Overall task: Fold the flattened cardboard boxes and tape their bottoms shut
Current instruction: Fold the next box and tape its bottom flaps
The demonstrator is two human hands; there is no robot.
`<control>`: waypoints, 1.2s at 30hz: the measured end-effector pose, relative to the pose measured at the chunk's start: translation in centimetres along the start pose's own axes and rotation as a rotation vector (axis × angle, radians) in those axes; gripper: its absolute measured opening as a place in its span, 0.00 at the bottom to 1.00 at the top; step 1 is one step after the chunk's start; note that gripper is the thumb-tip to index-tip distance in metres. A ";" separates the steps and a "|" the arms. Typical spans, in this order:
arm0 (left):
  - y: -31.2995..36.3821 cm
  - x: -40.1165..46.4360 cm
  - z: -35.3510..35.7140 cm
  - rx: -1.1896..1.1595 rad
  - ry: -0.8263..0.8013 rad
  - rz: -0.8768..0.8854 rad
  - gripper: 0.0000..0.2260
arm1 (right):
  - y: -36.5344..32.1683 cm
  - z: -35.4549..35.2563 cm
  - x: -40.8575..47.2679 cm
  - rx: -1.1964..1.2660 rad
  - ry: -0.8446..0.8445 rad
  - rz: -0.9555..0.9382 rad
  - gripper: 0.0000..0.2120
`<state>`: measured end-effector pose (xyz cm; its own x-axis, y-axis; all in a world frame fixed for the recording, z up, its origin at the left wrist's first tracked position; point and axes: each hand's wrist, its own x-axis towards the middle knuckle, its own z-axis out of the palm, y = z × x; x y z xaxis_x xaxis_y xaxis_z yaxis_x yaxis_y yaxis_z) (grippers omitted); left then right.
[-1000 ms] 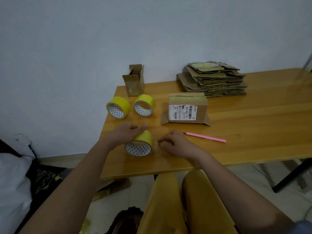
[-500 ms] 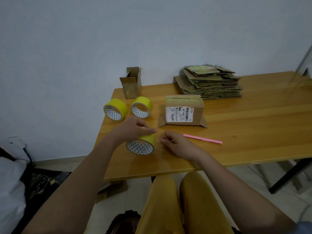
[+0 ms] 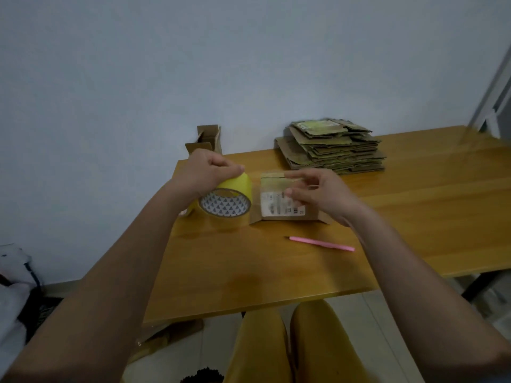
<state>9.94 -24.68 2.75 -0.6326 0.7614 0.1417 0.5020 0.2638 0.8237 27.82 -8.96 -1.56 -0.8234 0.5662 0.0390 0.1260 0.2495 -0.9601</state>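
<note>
2 hands: both raised over the wooden table (image 3: 414,217), level with each other.
Left hand (image 3: 204,172): wrapped over the top of the yellow tape roll (image 3: 225,200), gripping it clear of the tabletop, its patterned core facing the camera.
Right hand (image 3: 323,194): fingers spread and loosely curled just beside the roll, in front of the folded box; whether they pinch a tape end cannot be told, the frame is blurred there.
Folded box (image 3: 279,200): on the table behind the right hand, white label toward the camera, bottom flaps splayed on the wood.
Flattened boxes (image 3: 331,147): 1 stack at the back of the table, against the wall.
Small open box (image 3: 208,138): upright at the back left corner, partly behind the left hand.
Pink pen (image 3: 322,243): lying flat, nearer the camera than the folded box.
</note>
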 end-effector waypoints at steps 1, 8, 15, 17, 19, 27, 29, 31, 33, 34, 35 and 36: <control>0.1 0.5 0.1 -0.008 -0.003 0.000 0.08 | -0.1 -0.7 0.1 0.000 0.006 0.033 0.13; 1.5 3.4 1.6 0.018 0.027 0.064 0.16 | 0.4 -3.6 1.7 0.014 0.074 0.094 0.04; 2.6 6.9 3.6 0.094 0.014 0.088 0.24 | 0.7 -5.2 4.9 -0.164 0.274 0.047 0.08; 2.7 7.8 4.0 0.133 0.017 0.087 0.24 | 1.0 -5.1 5.6 -0.179 0.326 0.051 0.09; 2.6 8.5 4.3 0.168 0.014 0.101 0.23 | 1.7 -4.7 6.1 -0.166 0.358 0.063 0.10; 0.5 9.1 5.3 0.203 0.040 0.257 0.11 | 4.0 -3.8 7.3 0.034 0.307 0.117 0.09; -0.6 9.4 6.0 0.260 0.184 0.260 0.14 | 4.4 -3.7 7.5 0.037 0.299 0.124 0.09; -1.3 9.5 6.7 0.339 0.454 0.254 0.17 | 4.5 -3.6 7.7 0.024 0.303 0.121 0.09; -1.4 8.7 7.4 0.263 0.643 0.266 0.17 | 4.6 -3.5 7.8 0.032 0.316 0.120 0.08; -1.5 8.1 7.8 0.227 0.681 0.294 0.17 | 4.5 -3.5 7.8 0.038 0.324 0.120 0.09; -1.7 7.5 8.4 0.222 0.703 0.334 0.18 | 4.6 -3.5 7.8 0.036 0.329 0.119 0.09; -1.9 6.8 8.9 0.236 0.712 0.371 0.19 | 4.6 -3.5 7.8 0.025 0.328 0.120 0.08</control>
<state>9.90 -14.72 -2.74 -0.5837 0.2882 0.7591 0.8112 0.2471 0.5300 23.89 -0.67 -4.71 -0.5815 0.8135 0.0087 0.1940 0.1490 -0.9696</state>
